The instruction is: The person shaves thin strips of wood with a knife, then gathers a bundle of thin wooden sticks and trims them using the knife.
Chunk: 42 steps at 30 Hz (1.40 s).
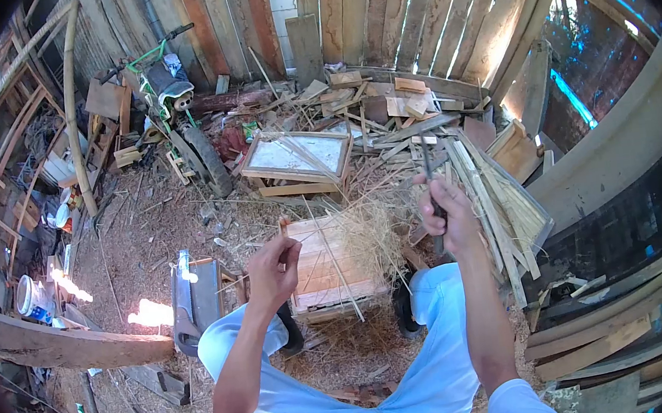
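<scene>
My right hand [451, 214] is closed around the dark handle of a knife [426, 162], its narrow blade pointing up and away from me. My left hand [275, 270] is closed in a pinch on what looks like a thin wooden strip [232, 284], which sticks out to the left. Between my knees stands a low wooden block [323, 268] with a pale, flat top. A tangle of fine curly shavings [378, 234] covers its right side. One slender stick [334, 258] lies slantwise across the top. Neither hand touches the block.
Beyond the block lies a wood-framed panel [293, 152], with scrap wood [409, 105] heaped behind it. A small green bike [186, 133] stands at the back left. Long slats [492, 206] lie at right. A dark case-like object [195, 297] sits by my left knee.
</scene>
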Each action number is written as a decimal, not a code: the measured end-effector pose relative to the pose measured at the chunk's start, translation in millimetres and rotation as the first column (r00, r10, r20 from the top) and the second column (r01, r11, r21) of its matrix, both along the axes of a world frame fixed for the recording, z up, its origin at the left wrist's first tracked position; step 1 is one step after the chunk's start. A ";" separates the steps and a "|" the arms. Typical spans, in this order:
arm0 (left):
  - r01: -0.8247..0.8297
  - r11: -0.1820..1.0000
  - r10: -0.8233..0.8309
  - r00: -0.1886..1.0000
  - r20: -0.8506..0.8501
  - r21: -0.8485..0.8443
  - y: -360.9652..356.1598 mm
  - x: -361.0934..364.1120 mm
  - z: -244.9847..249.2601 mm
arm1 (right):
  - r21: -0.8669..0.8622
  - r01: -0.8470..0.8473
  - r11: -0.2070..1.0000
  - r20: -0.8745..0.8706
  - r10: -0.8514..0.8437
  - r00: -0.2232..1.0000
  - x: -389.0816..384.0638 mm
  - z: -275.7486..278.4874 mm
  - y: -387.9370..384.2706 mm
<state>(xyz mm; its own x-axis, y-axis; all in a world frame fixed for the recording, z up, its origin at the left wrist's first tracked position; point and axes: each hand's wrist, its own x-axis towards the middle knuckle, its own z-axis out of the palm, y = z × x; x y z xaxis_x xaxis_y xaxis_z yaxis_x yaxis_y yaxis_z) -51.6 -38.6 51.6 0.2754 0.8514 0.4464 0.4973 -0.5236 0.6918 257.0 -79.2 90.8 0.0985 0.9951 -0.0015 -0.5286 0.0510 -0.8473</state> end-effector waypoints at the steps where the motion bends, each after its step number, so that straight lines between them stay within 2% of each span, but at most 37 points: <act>1: 0.015 0.999 -0.015 1.000 0.004 0.029 0.4 2.5 -1.1 | -0.028 -0.080 0.996 0.057 0.081 0.995 -3.8 -0.6 1.4; 3: 0.020 1.000 -0.020 1.000 0.004 0.018 -0.3 5.7 -3.7 | -0.096 -0.210 0.973 0.183 0.225 0.957 -12.1 -4.3 5.8; 7: 0.073 0.997 -0.073 0.997 -0.015 -0.006 -2.5 10.7 -0.7 | -0.159 -0.306 0.939 0.249 0.338 0.908 -32.7 -11.6 11.1; 8: 0.076 0.997 -0.076 0.997 -0.017 -0.009 -3.8 12.0 -0.8 | -0.161 -0.304 0.939 0.246 0.336 0.909 -37.8 -11.7 10.8; 11: 0.098 0.995 -0.098 0.995 0.026 0.015 -8.9 16.4 -1.7 | -0.148 -0.472 0.869 0.163 0.493 0.855 -52.7 -10.3 8.8; 14: 0.111 0.994 -0.111 0.992 0.053 0.013 -10.8 17.9 -1.2 | -0.136 -0.521 0.843 0.081 0.533 0.842 -59.4 -13.2 8.5; 18: 0.145 0.989 -0.144 0.989 0.039 -0.022 -11.7 17.3 4.7 | -0.177 -0.482 0.858 0.090 0.502 0.860 -54.7 -9.4 8.0; 22: 0.162 0.983 -0.160 0.987 0.036 -0.087 -13.2 14.1 8.2 | -0.150 -0.357 0.922 0.110 0.374 0.921 -33.3 -8.2 8.7; 26: 0.135 0.990 -0.134 0.991 0.020 -0.044 -9.6 6.5 4.4 | -0.147 -0.231 0.962 0.039 0.239 0.970 -4.4 -2.2 8.3; 30: 0.169 0.985 -0.168 0.986 0.022 -0.021 -11.1 10.7 8.1 | -0.151 -0.207 0.967 0.037 0.214 0.976 -5.2 -0.9 6.1; 34: 0.152 0.987 -0.149 0.986 0.069 -0.045 -10.3 13.7 5.2 | -0.067 -0.301 0.951 0.006 0.302 0.953 -23.7 -5.2 4.9; 36: 0.164 0.986 -0.161 0.984 0.071 -0.029 -10.7 15.7 5.0 | -0.112 -0.462 0.880 0.026 0.467 0.884 -38.8 -6.2 5.4; 37: 0.170 0.985 -0.168 0.983 0.075 -0.013 -11.2 16.1 4.6 | -0.091 -0.491 0.866 0.021 0.494 0.869 -44.5 -11.3 7.0; 42: 0.167 0.985 -0.169 0.985 0.036 0.051 -12.1 12.3 5.1 | -0.100 -0.464 0.880 -0.046 0.462 0.886 -38.8 -13.0 9.8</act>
<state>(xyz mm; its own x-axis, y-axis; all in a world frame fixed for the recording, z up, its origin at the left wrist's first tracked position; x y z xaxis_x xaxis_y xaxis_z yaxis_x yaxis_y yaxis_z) -39.3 -50.7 56.7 0.3935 0.7720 0.4992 0.3721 -0.6303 0.6814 218.2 -69.5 77.8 -0.3750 0.9211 -0.1051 -0.4869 -0.2921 -0.8231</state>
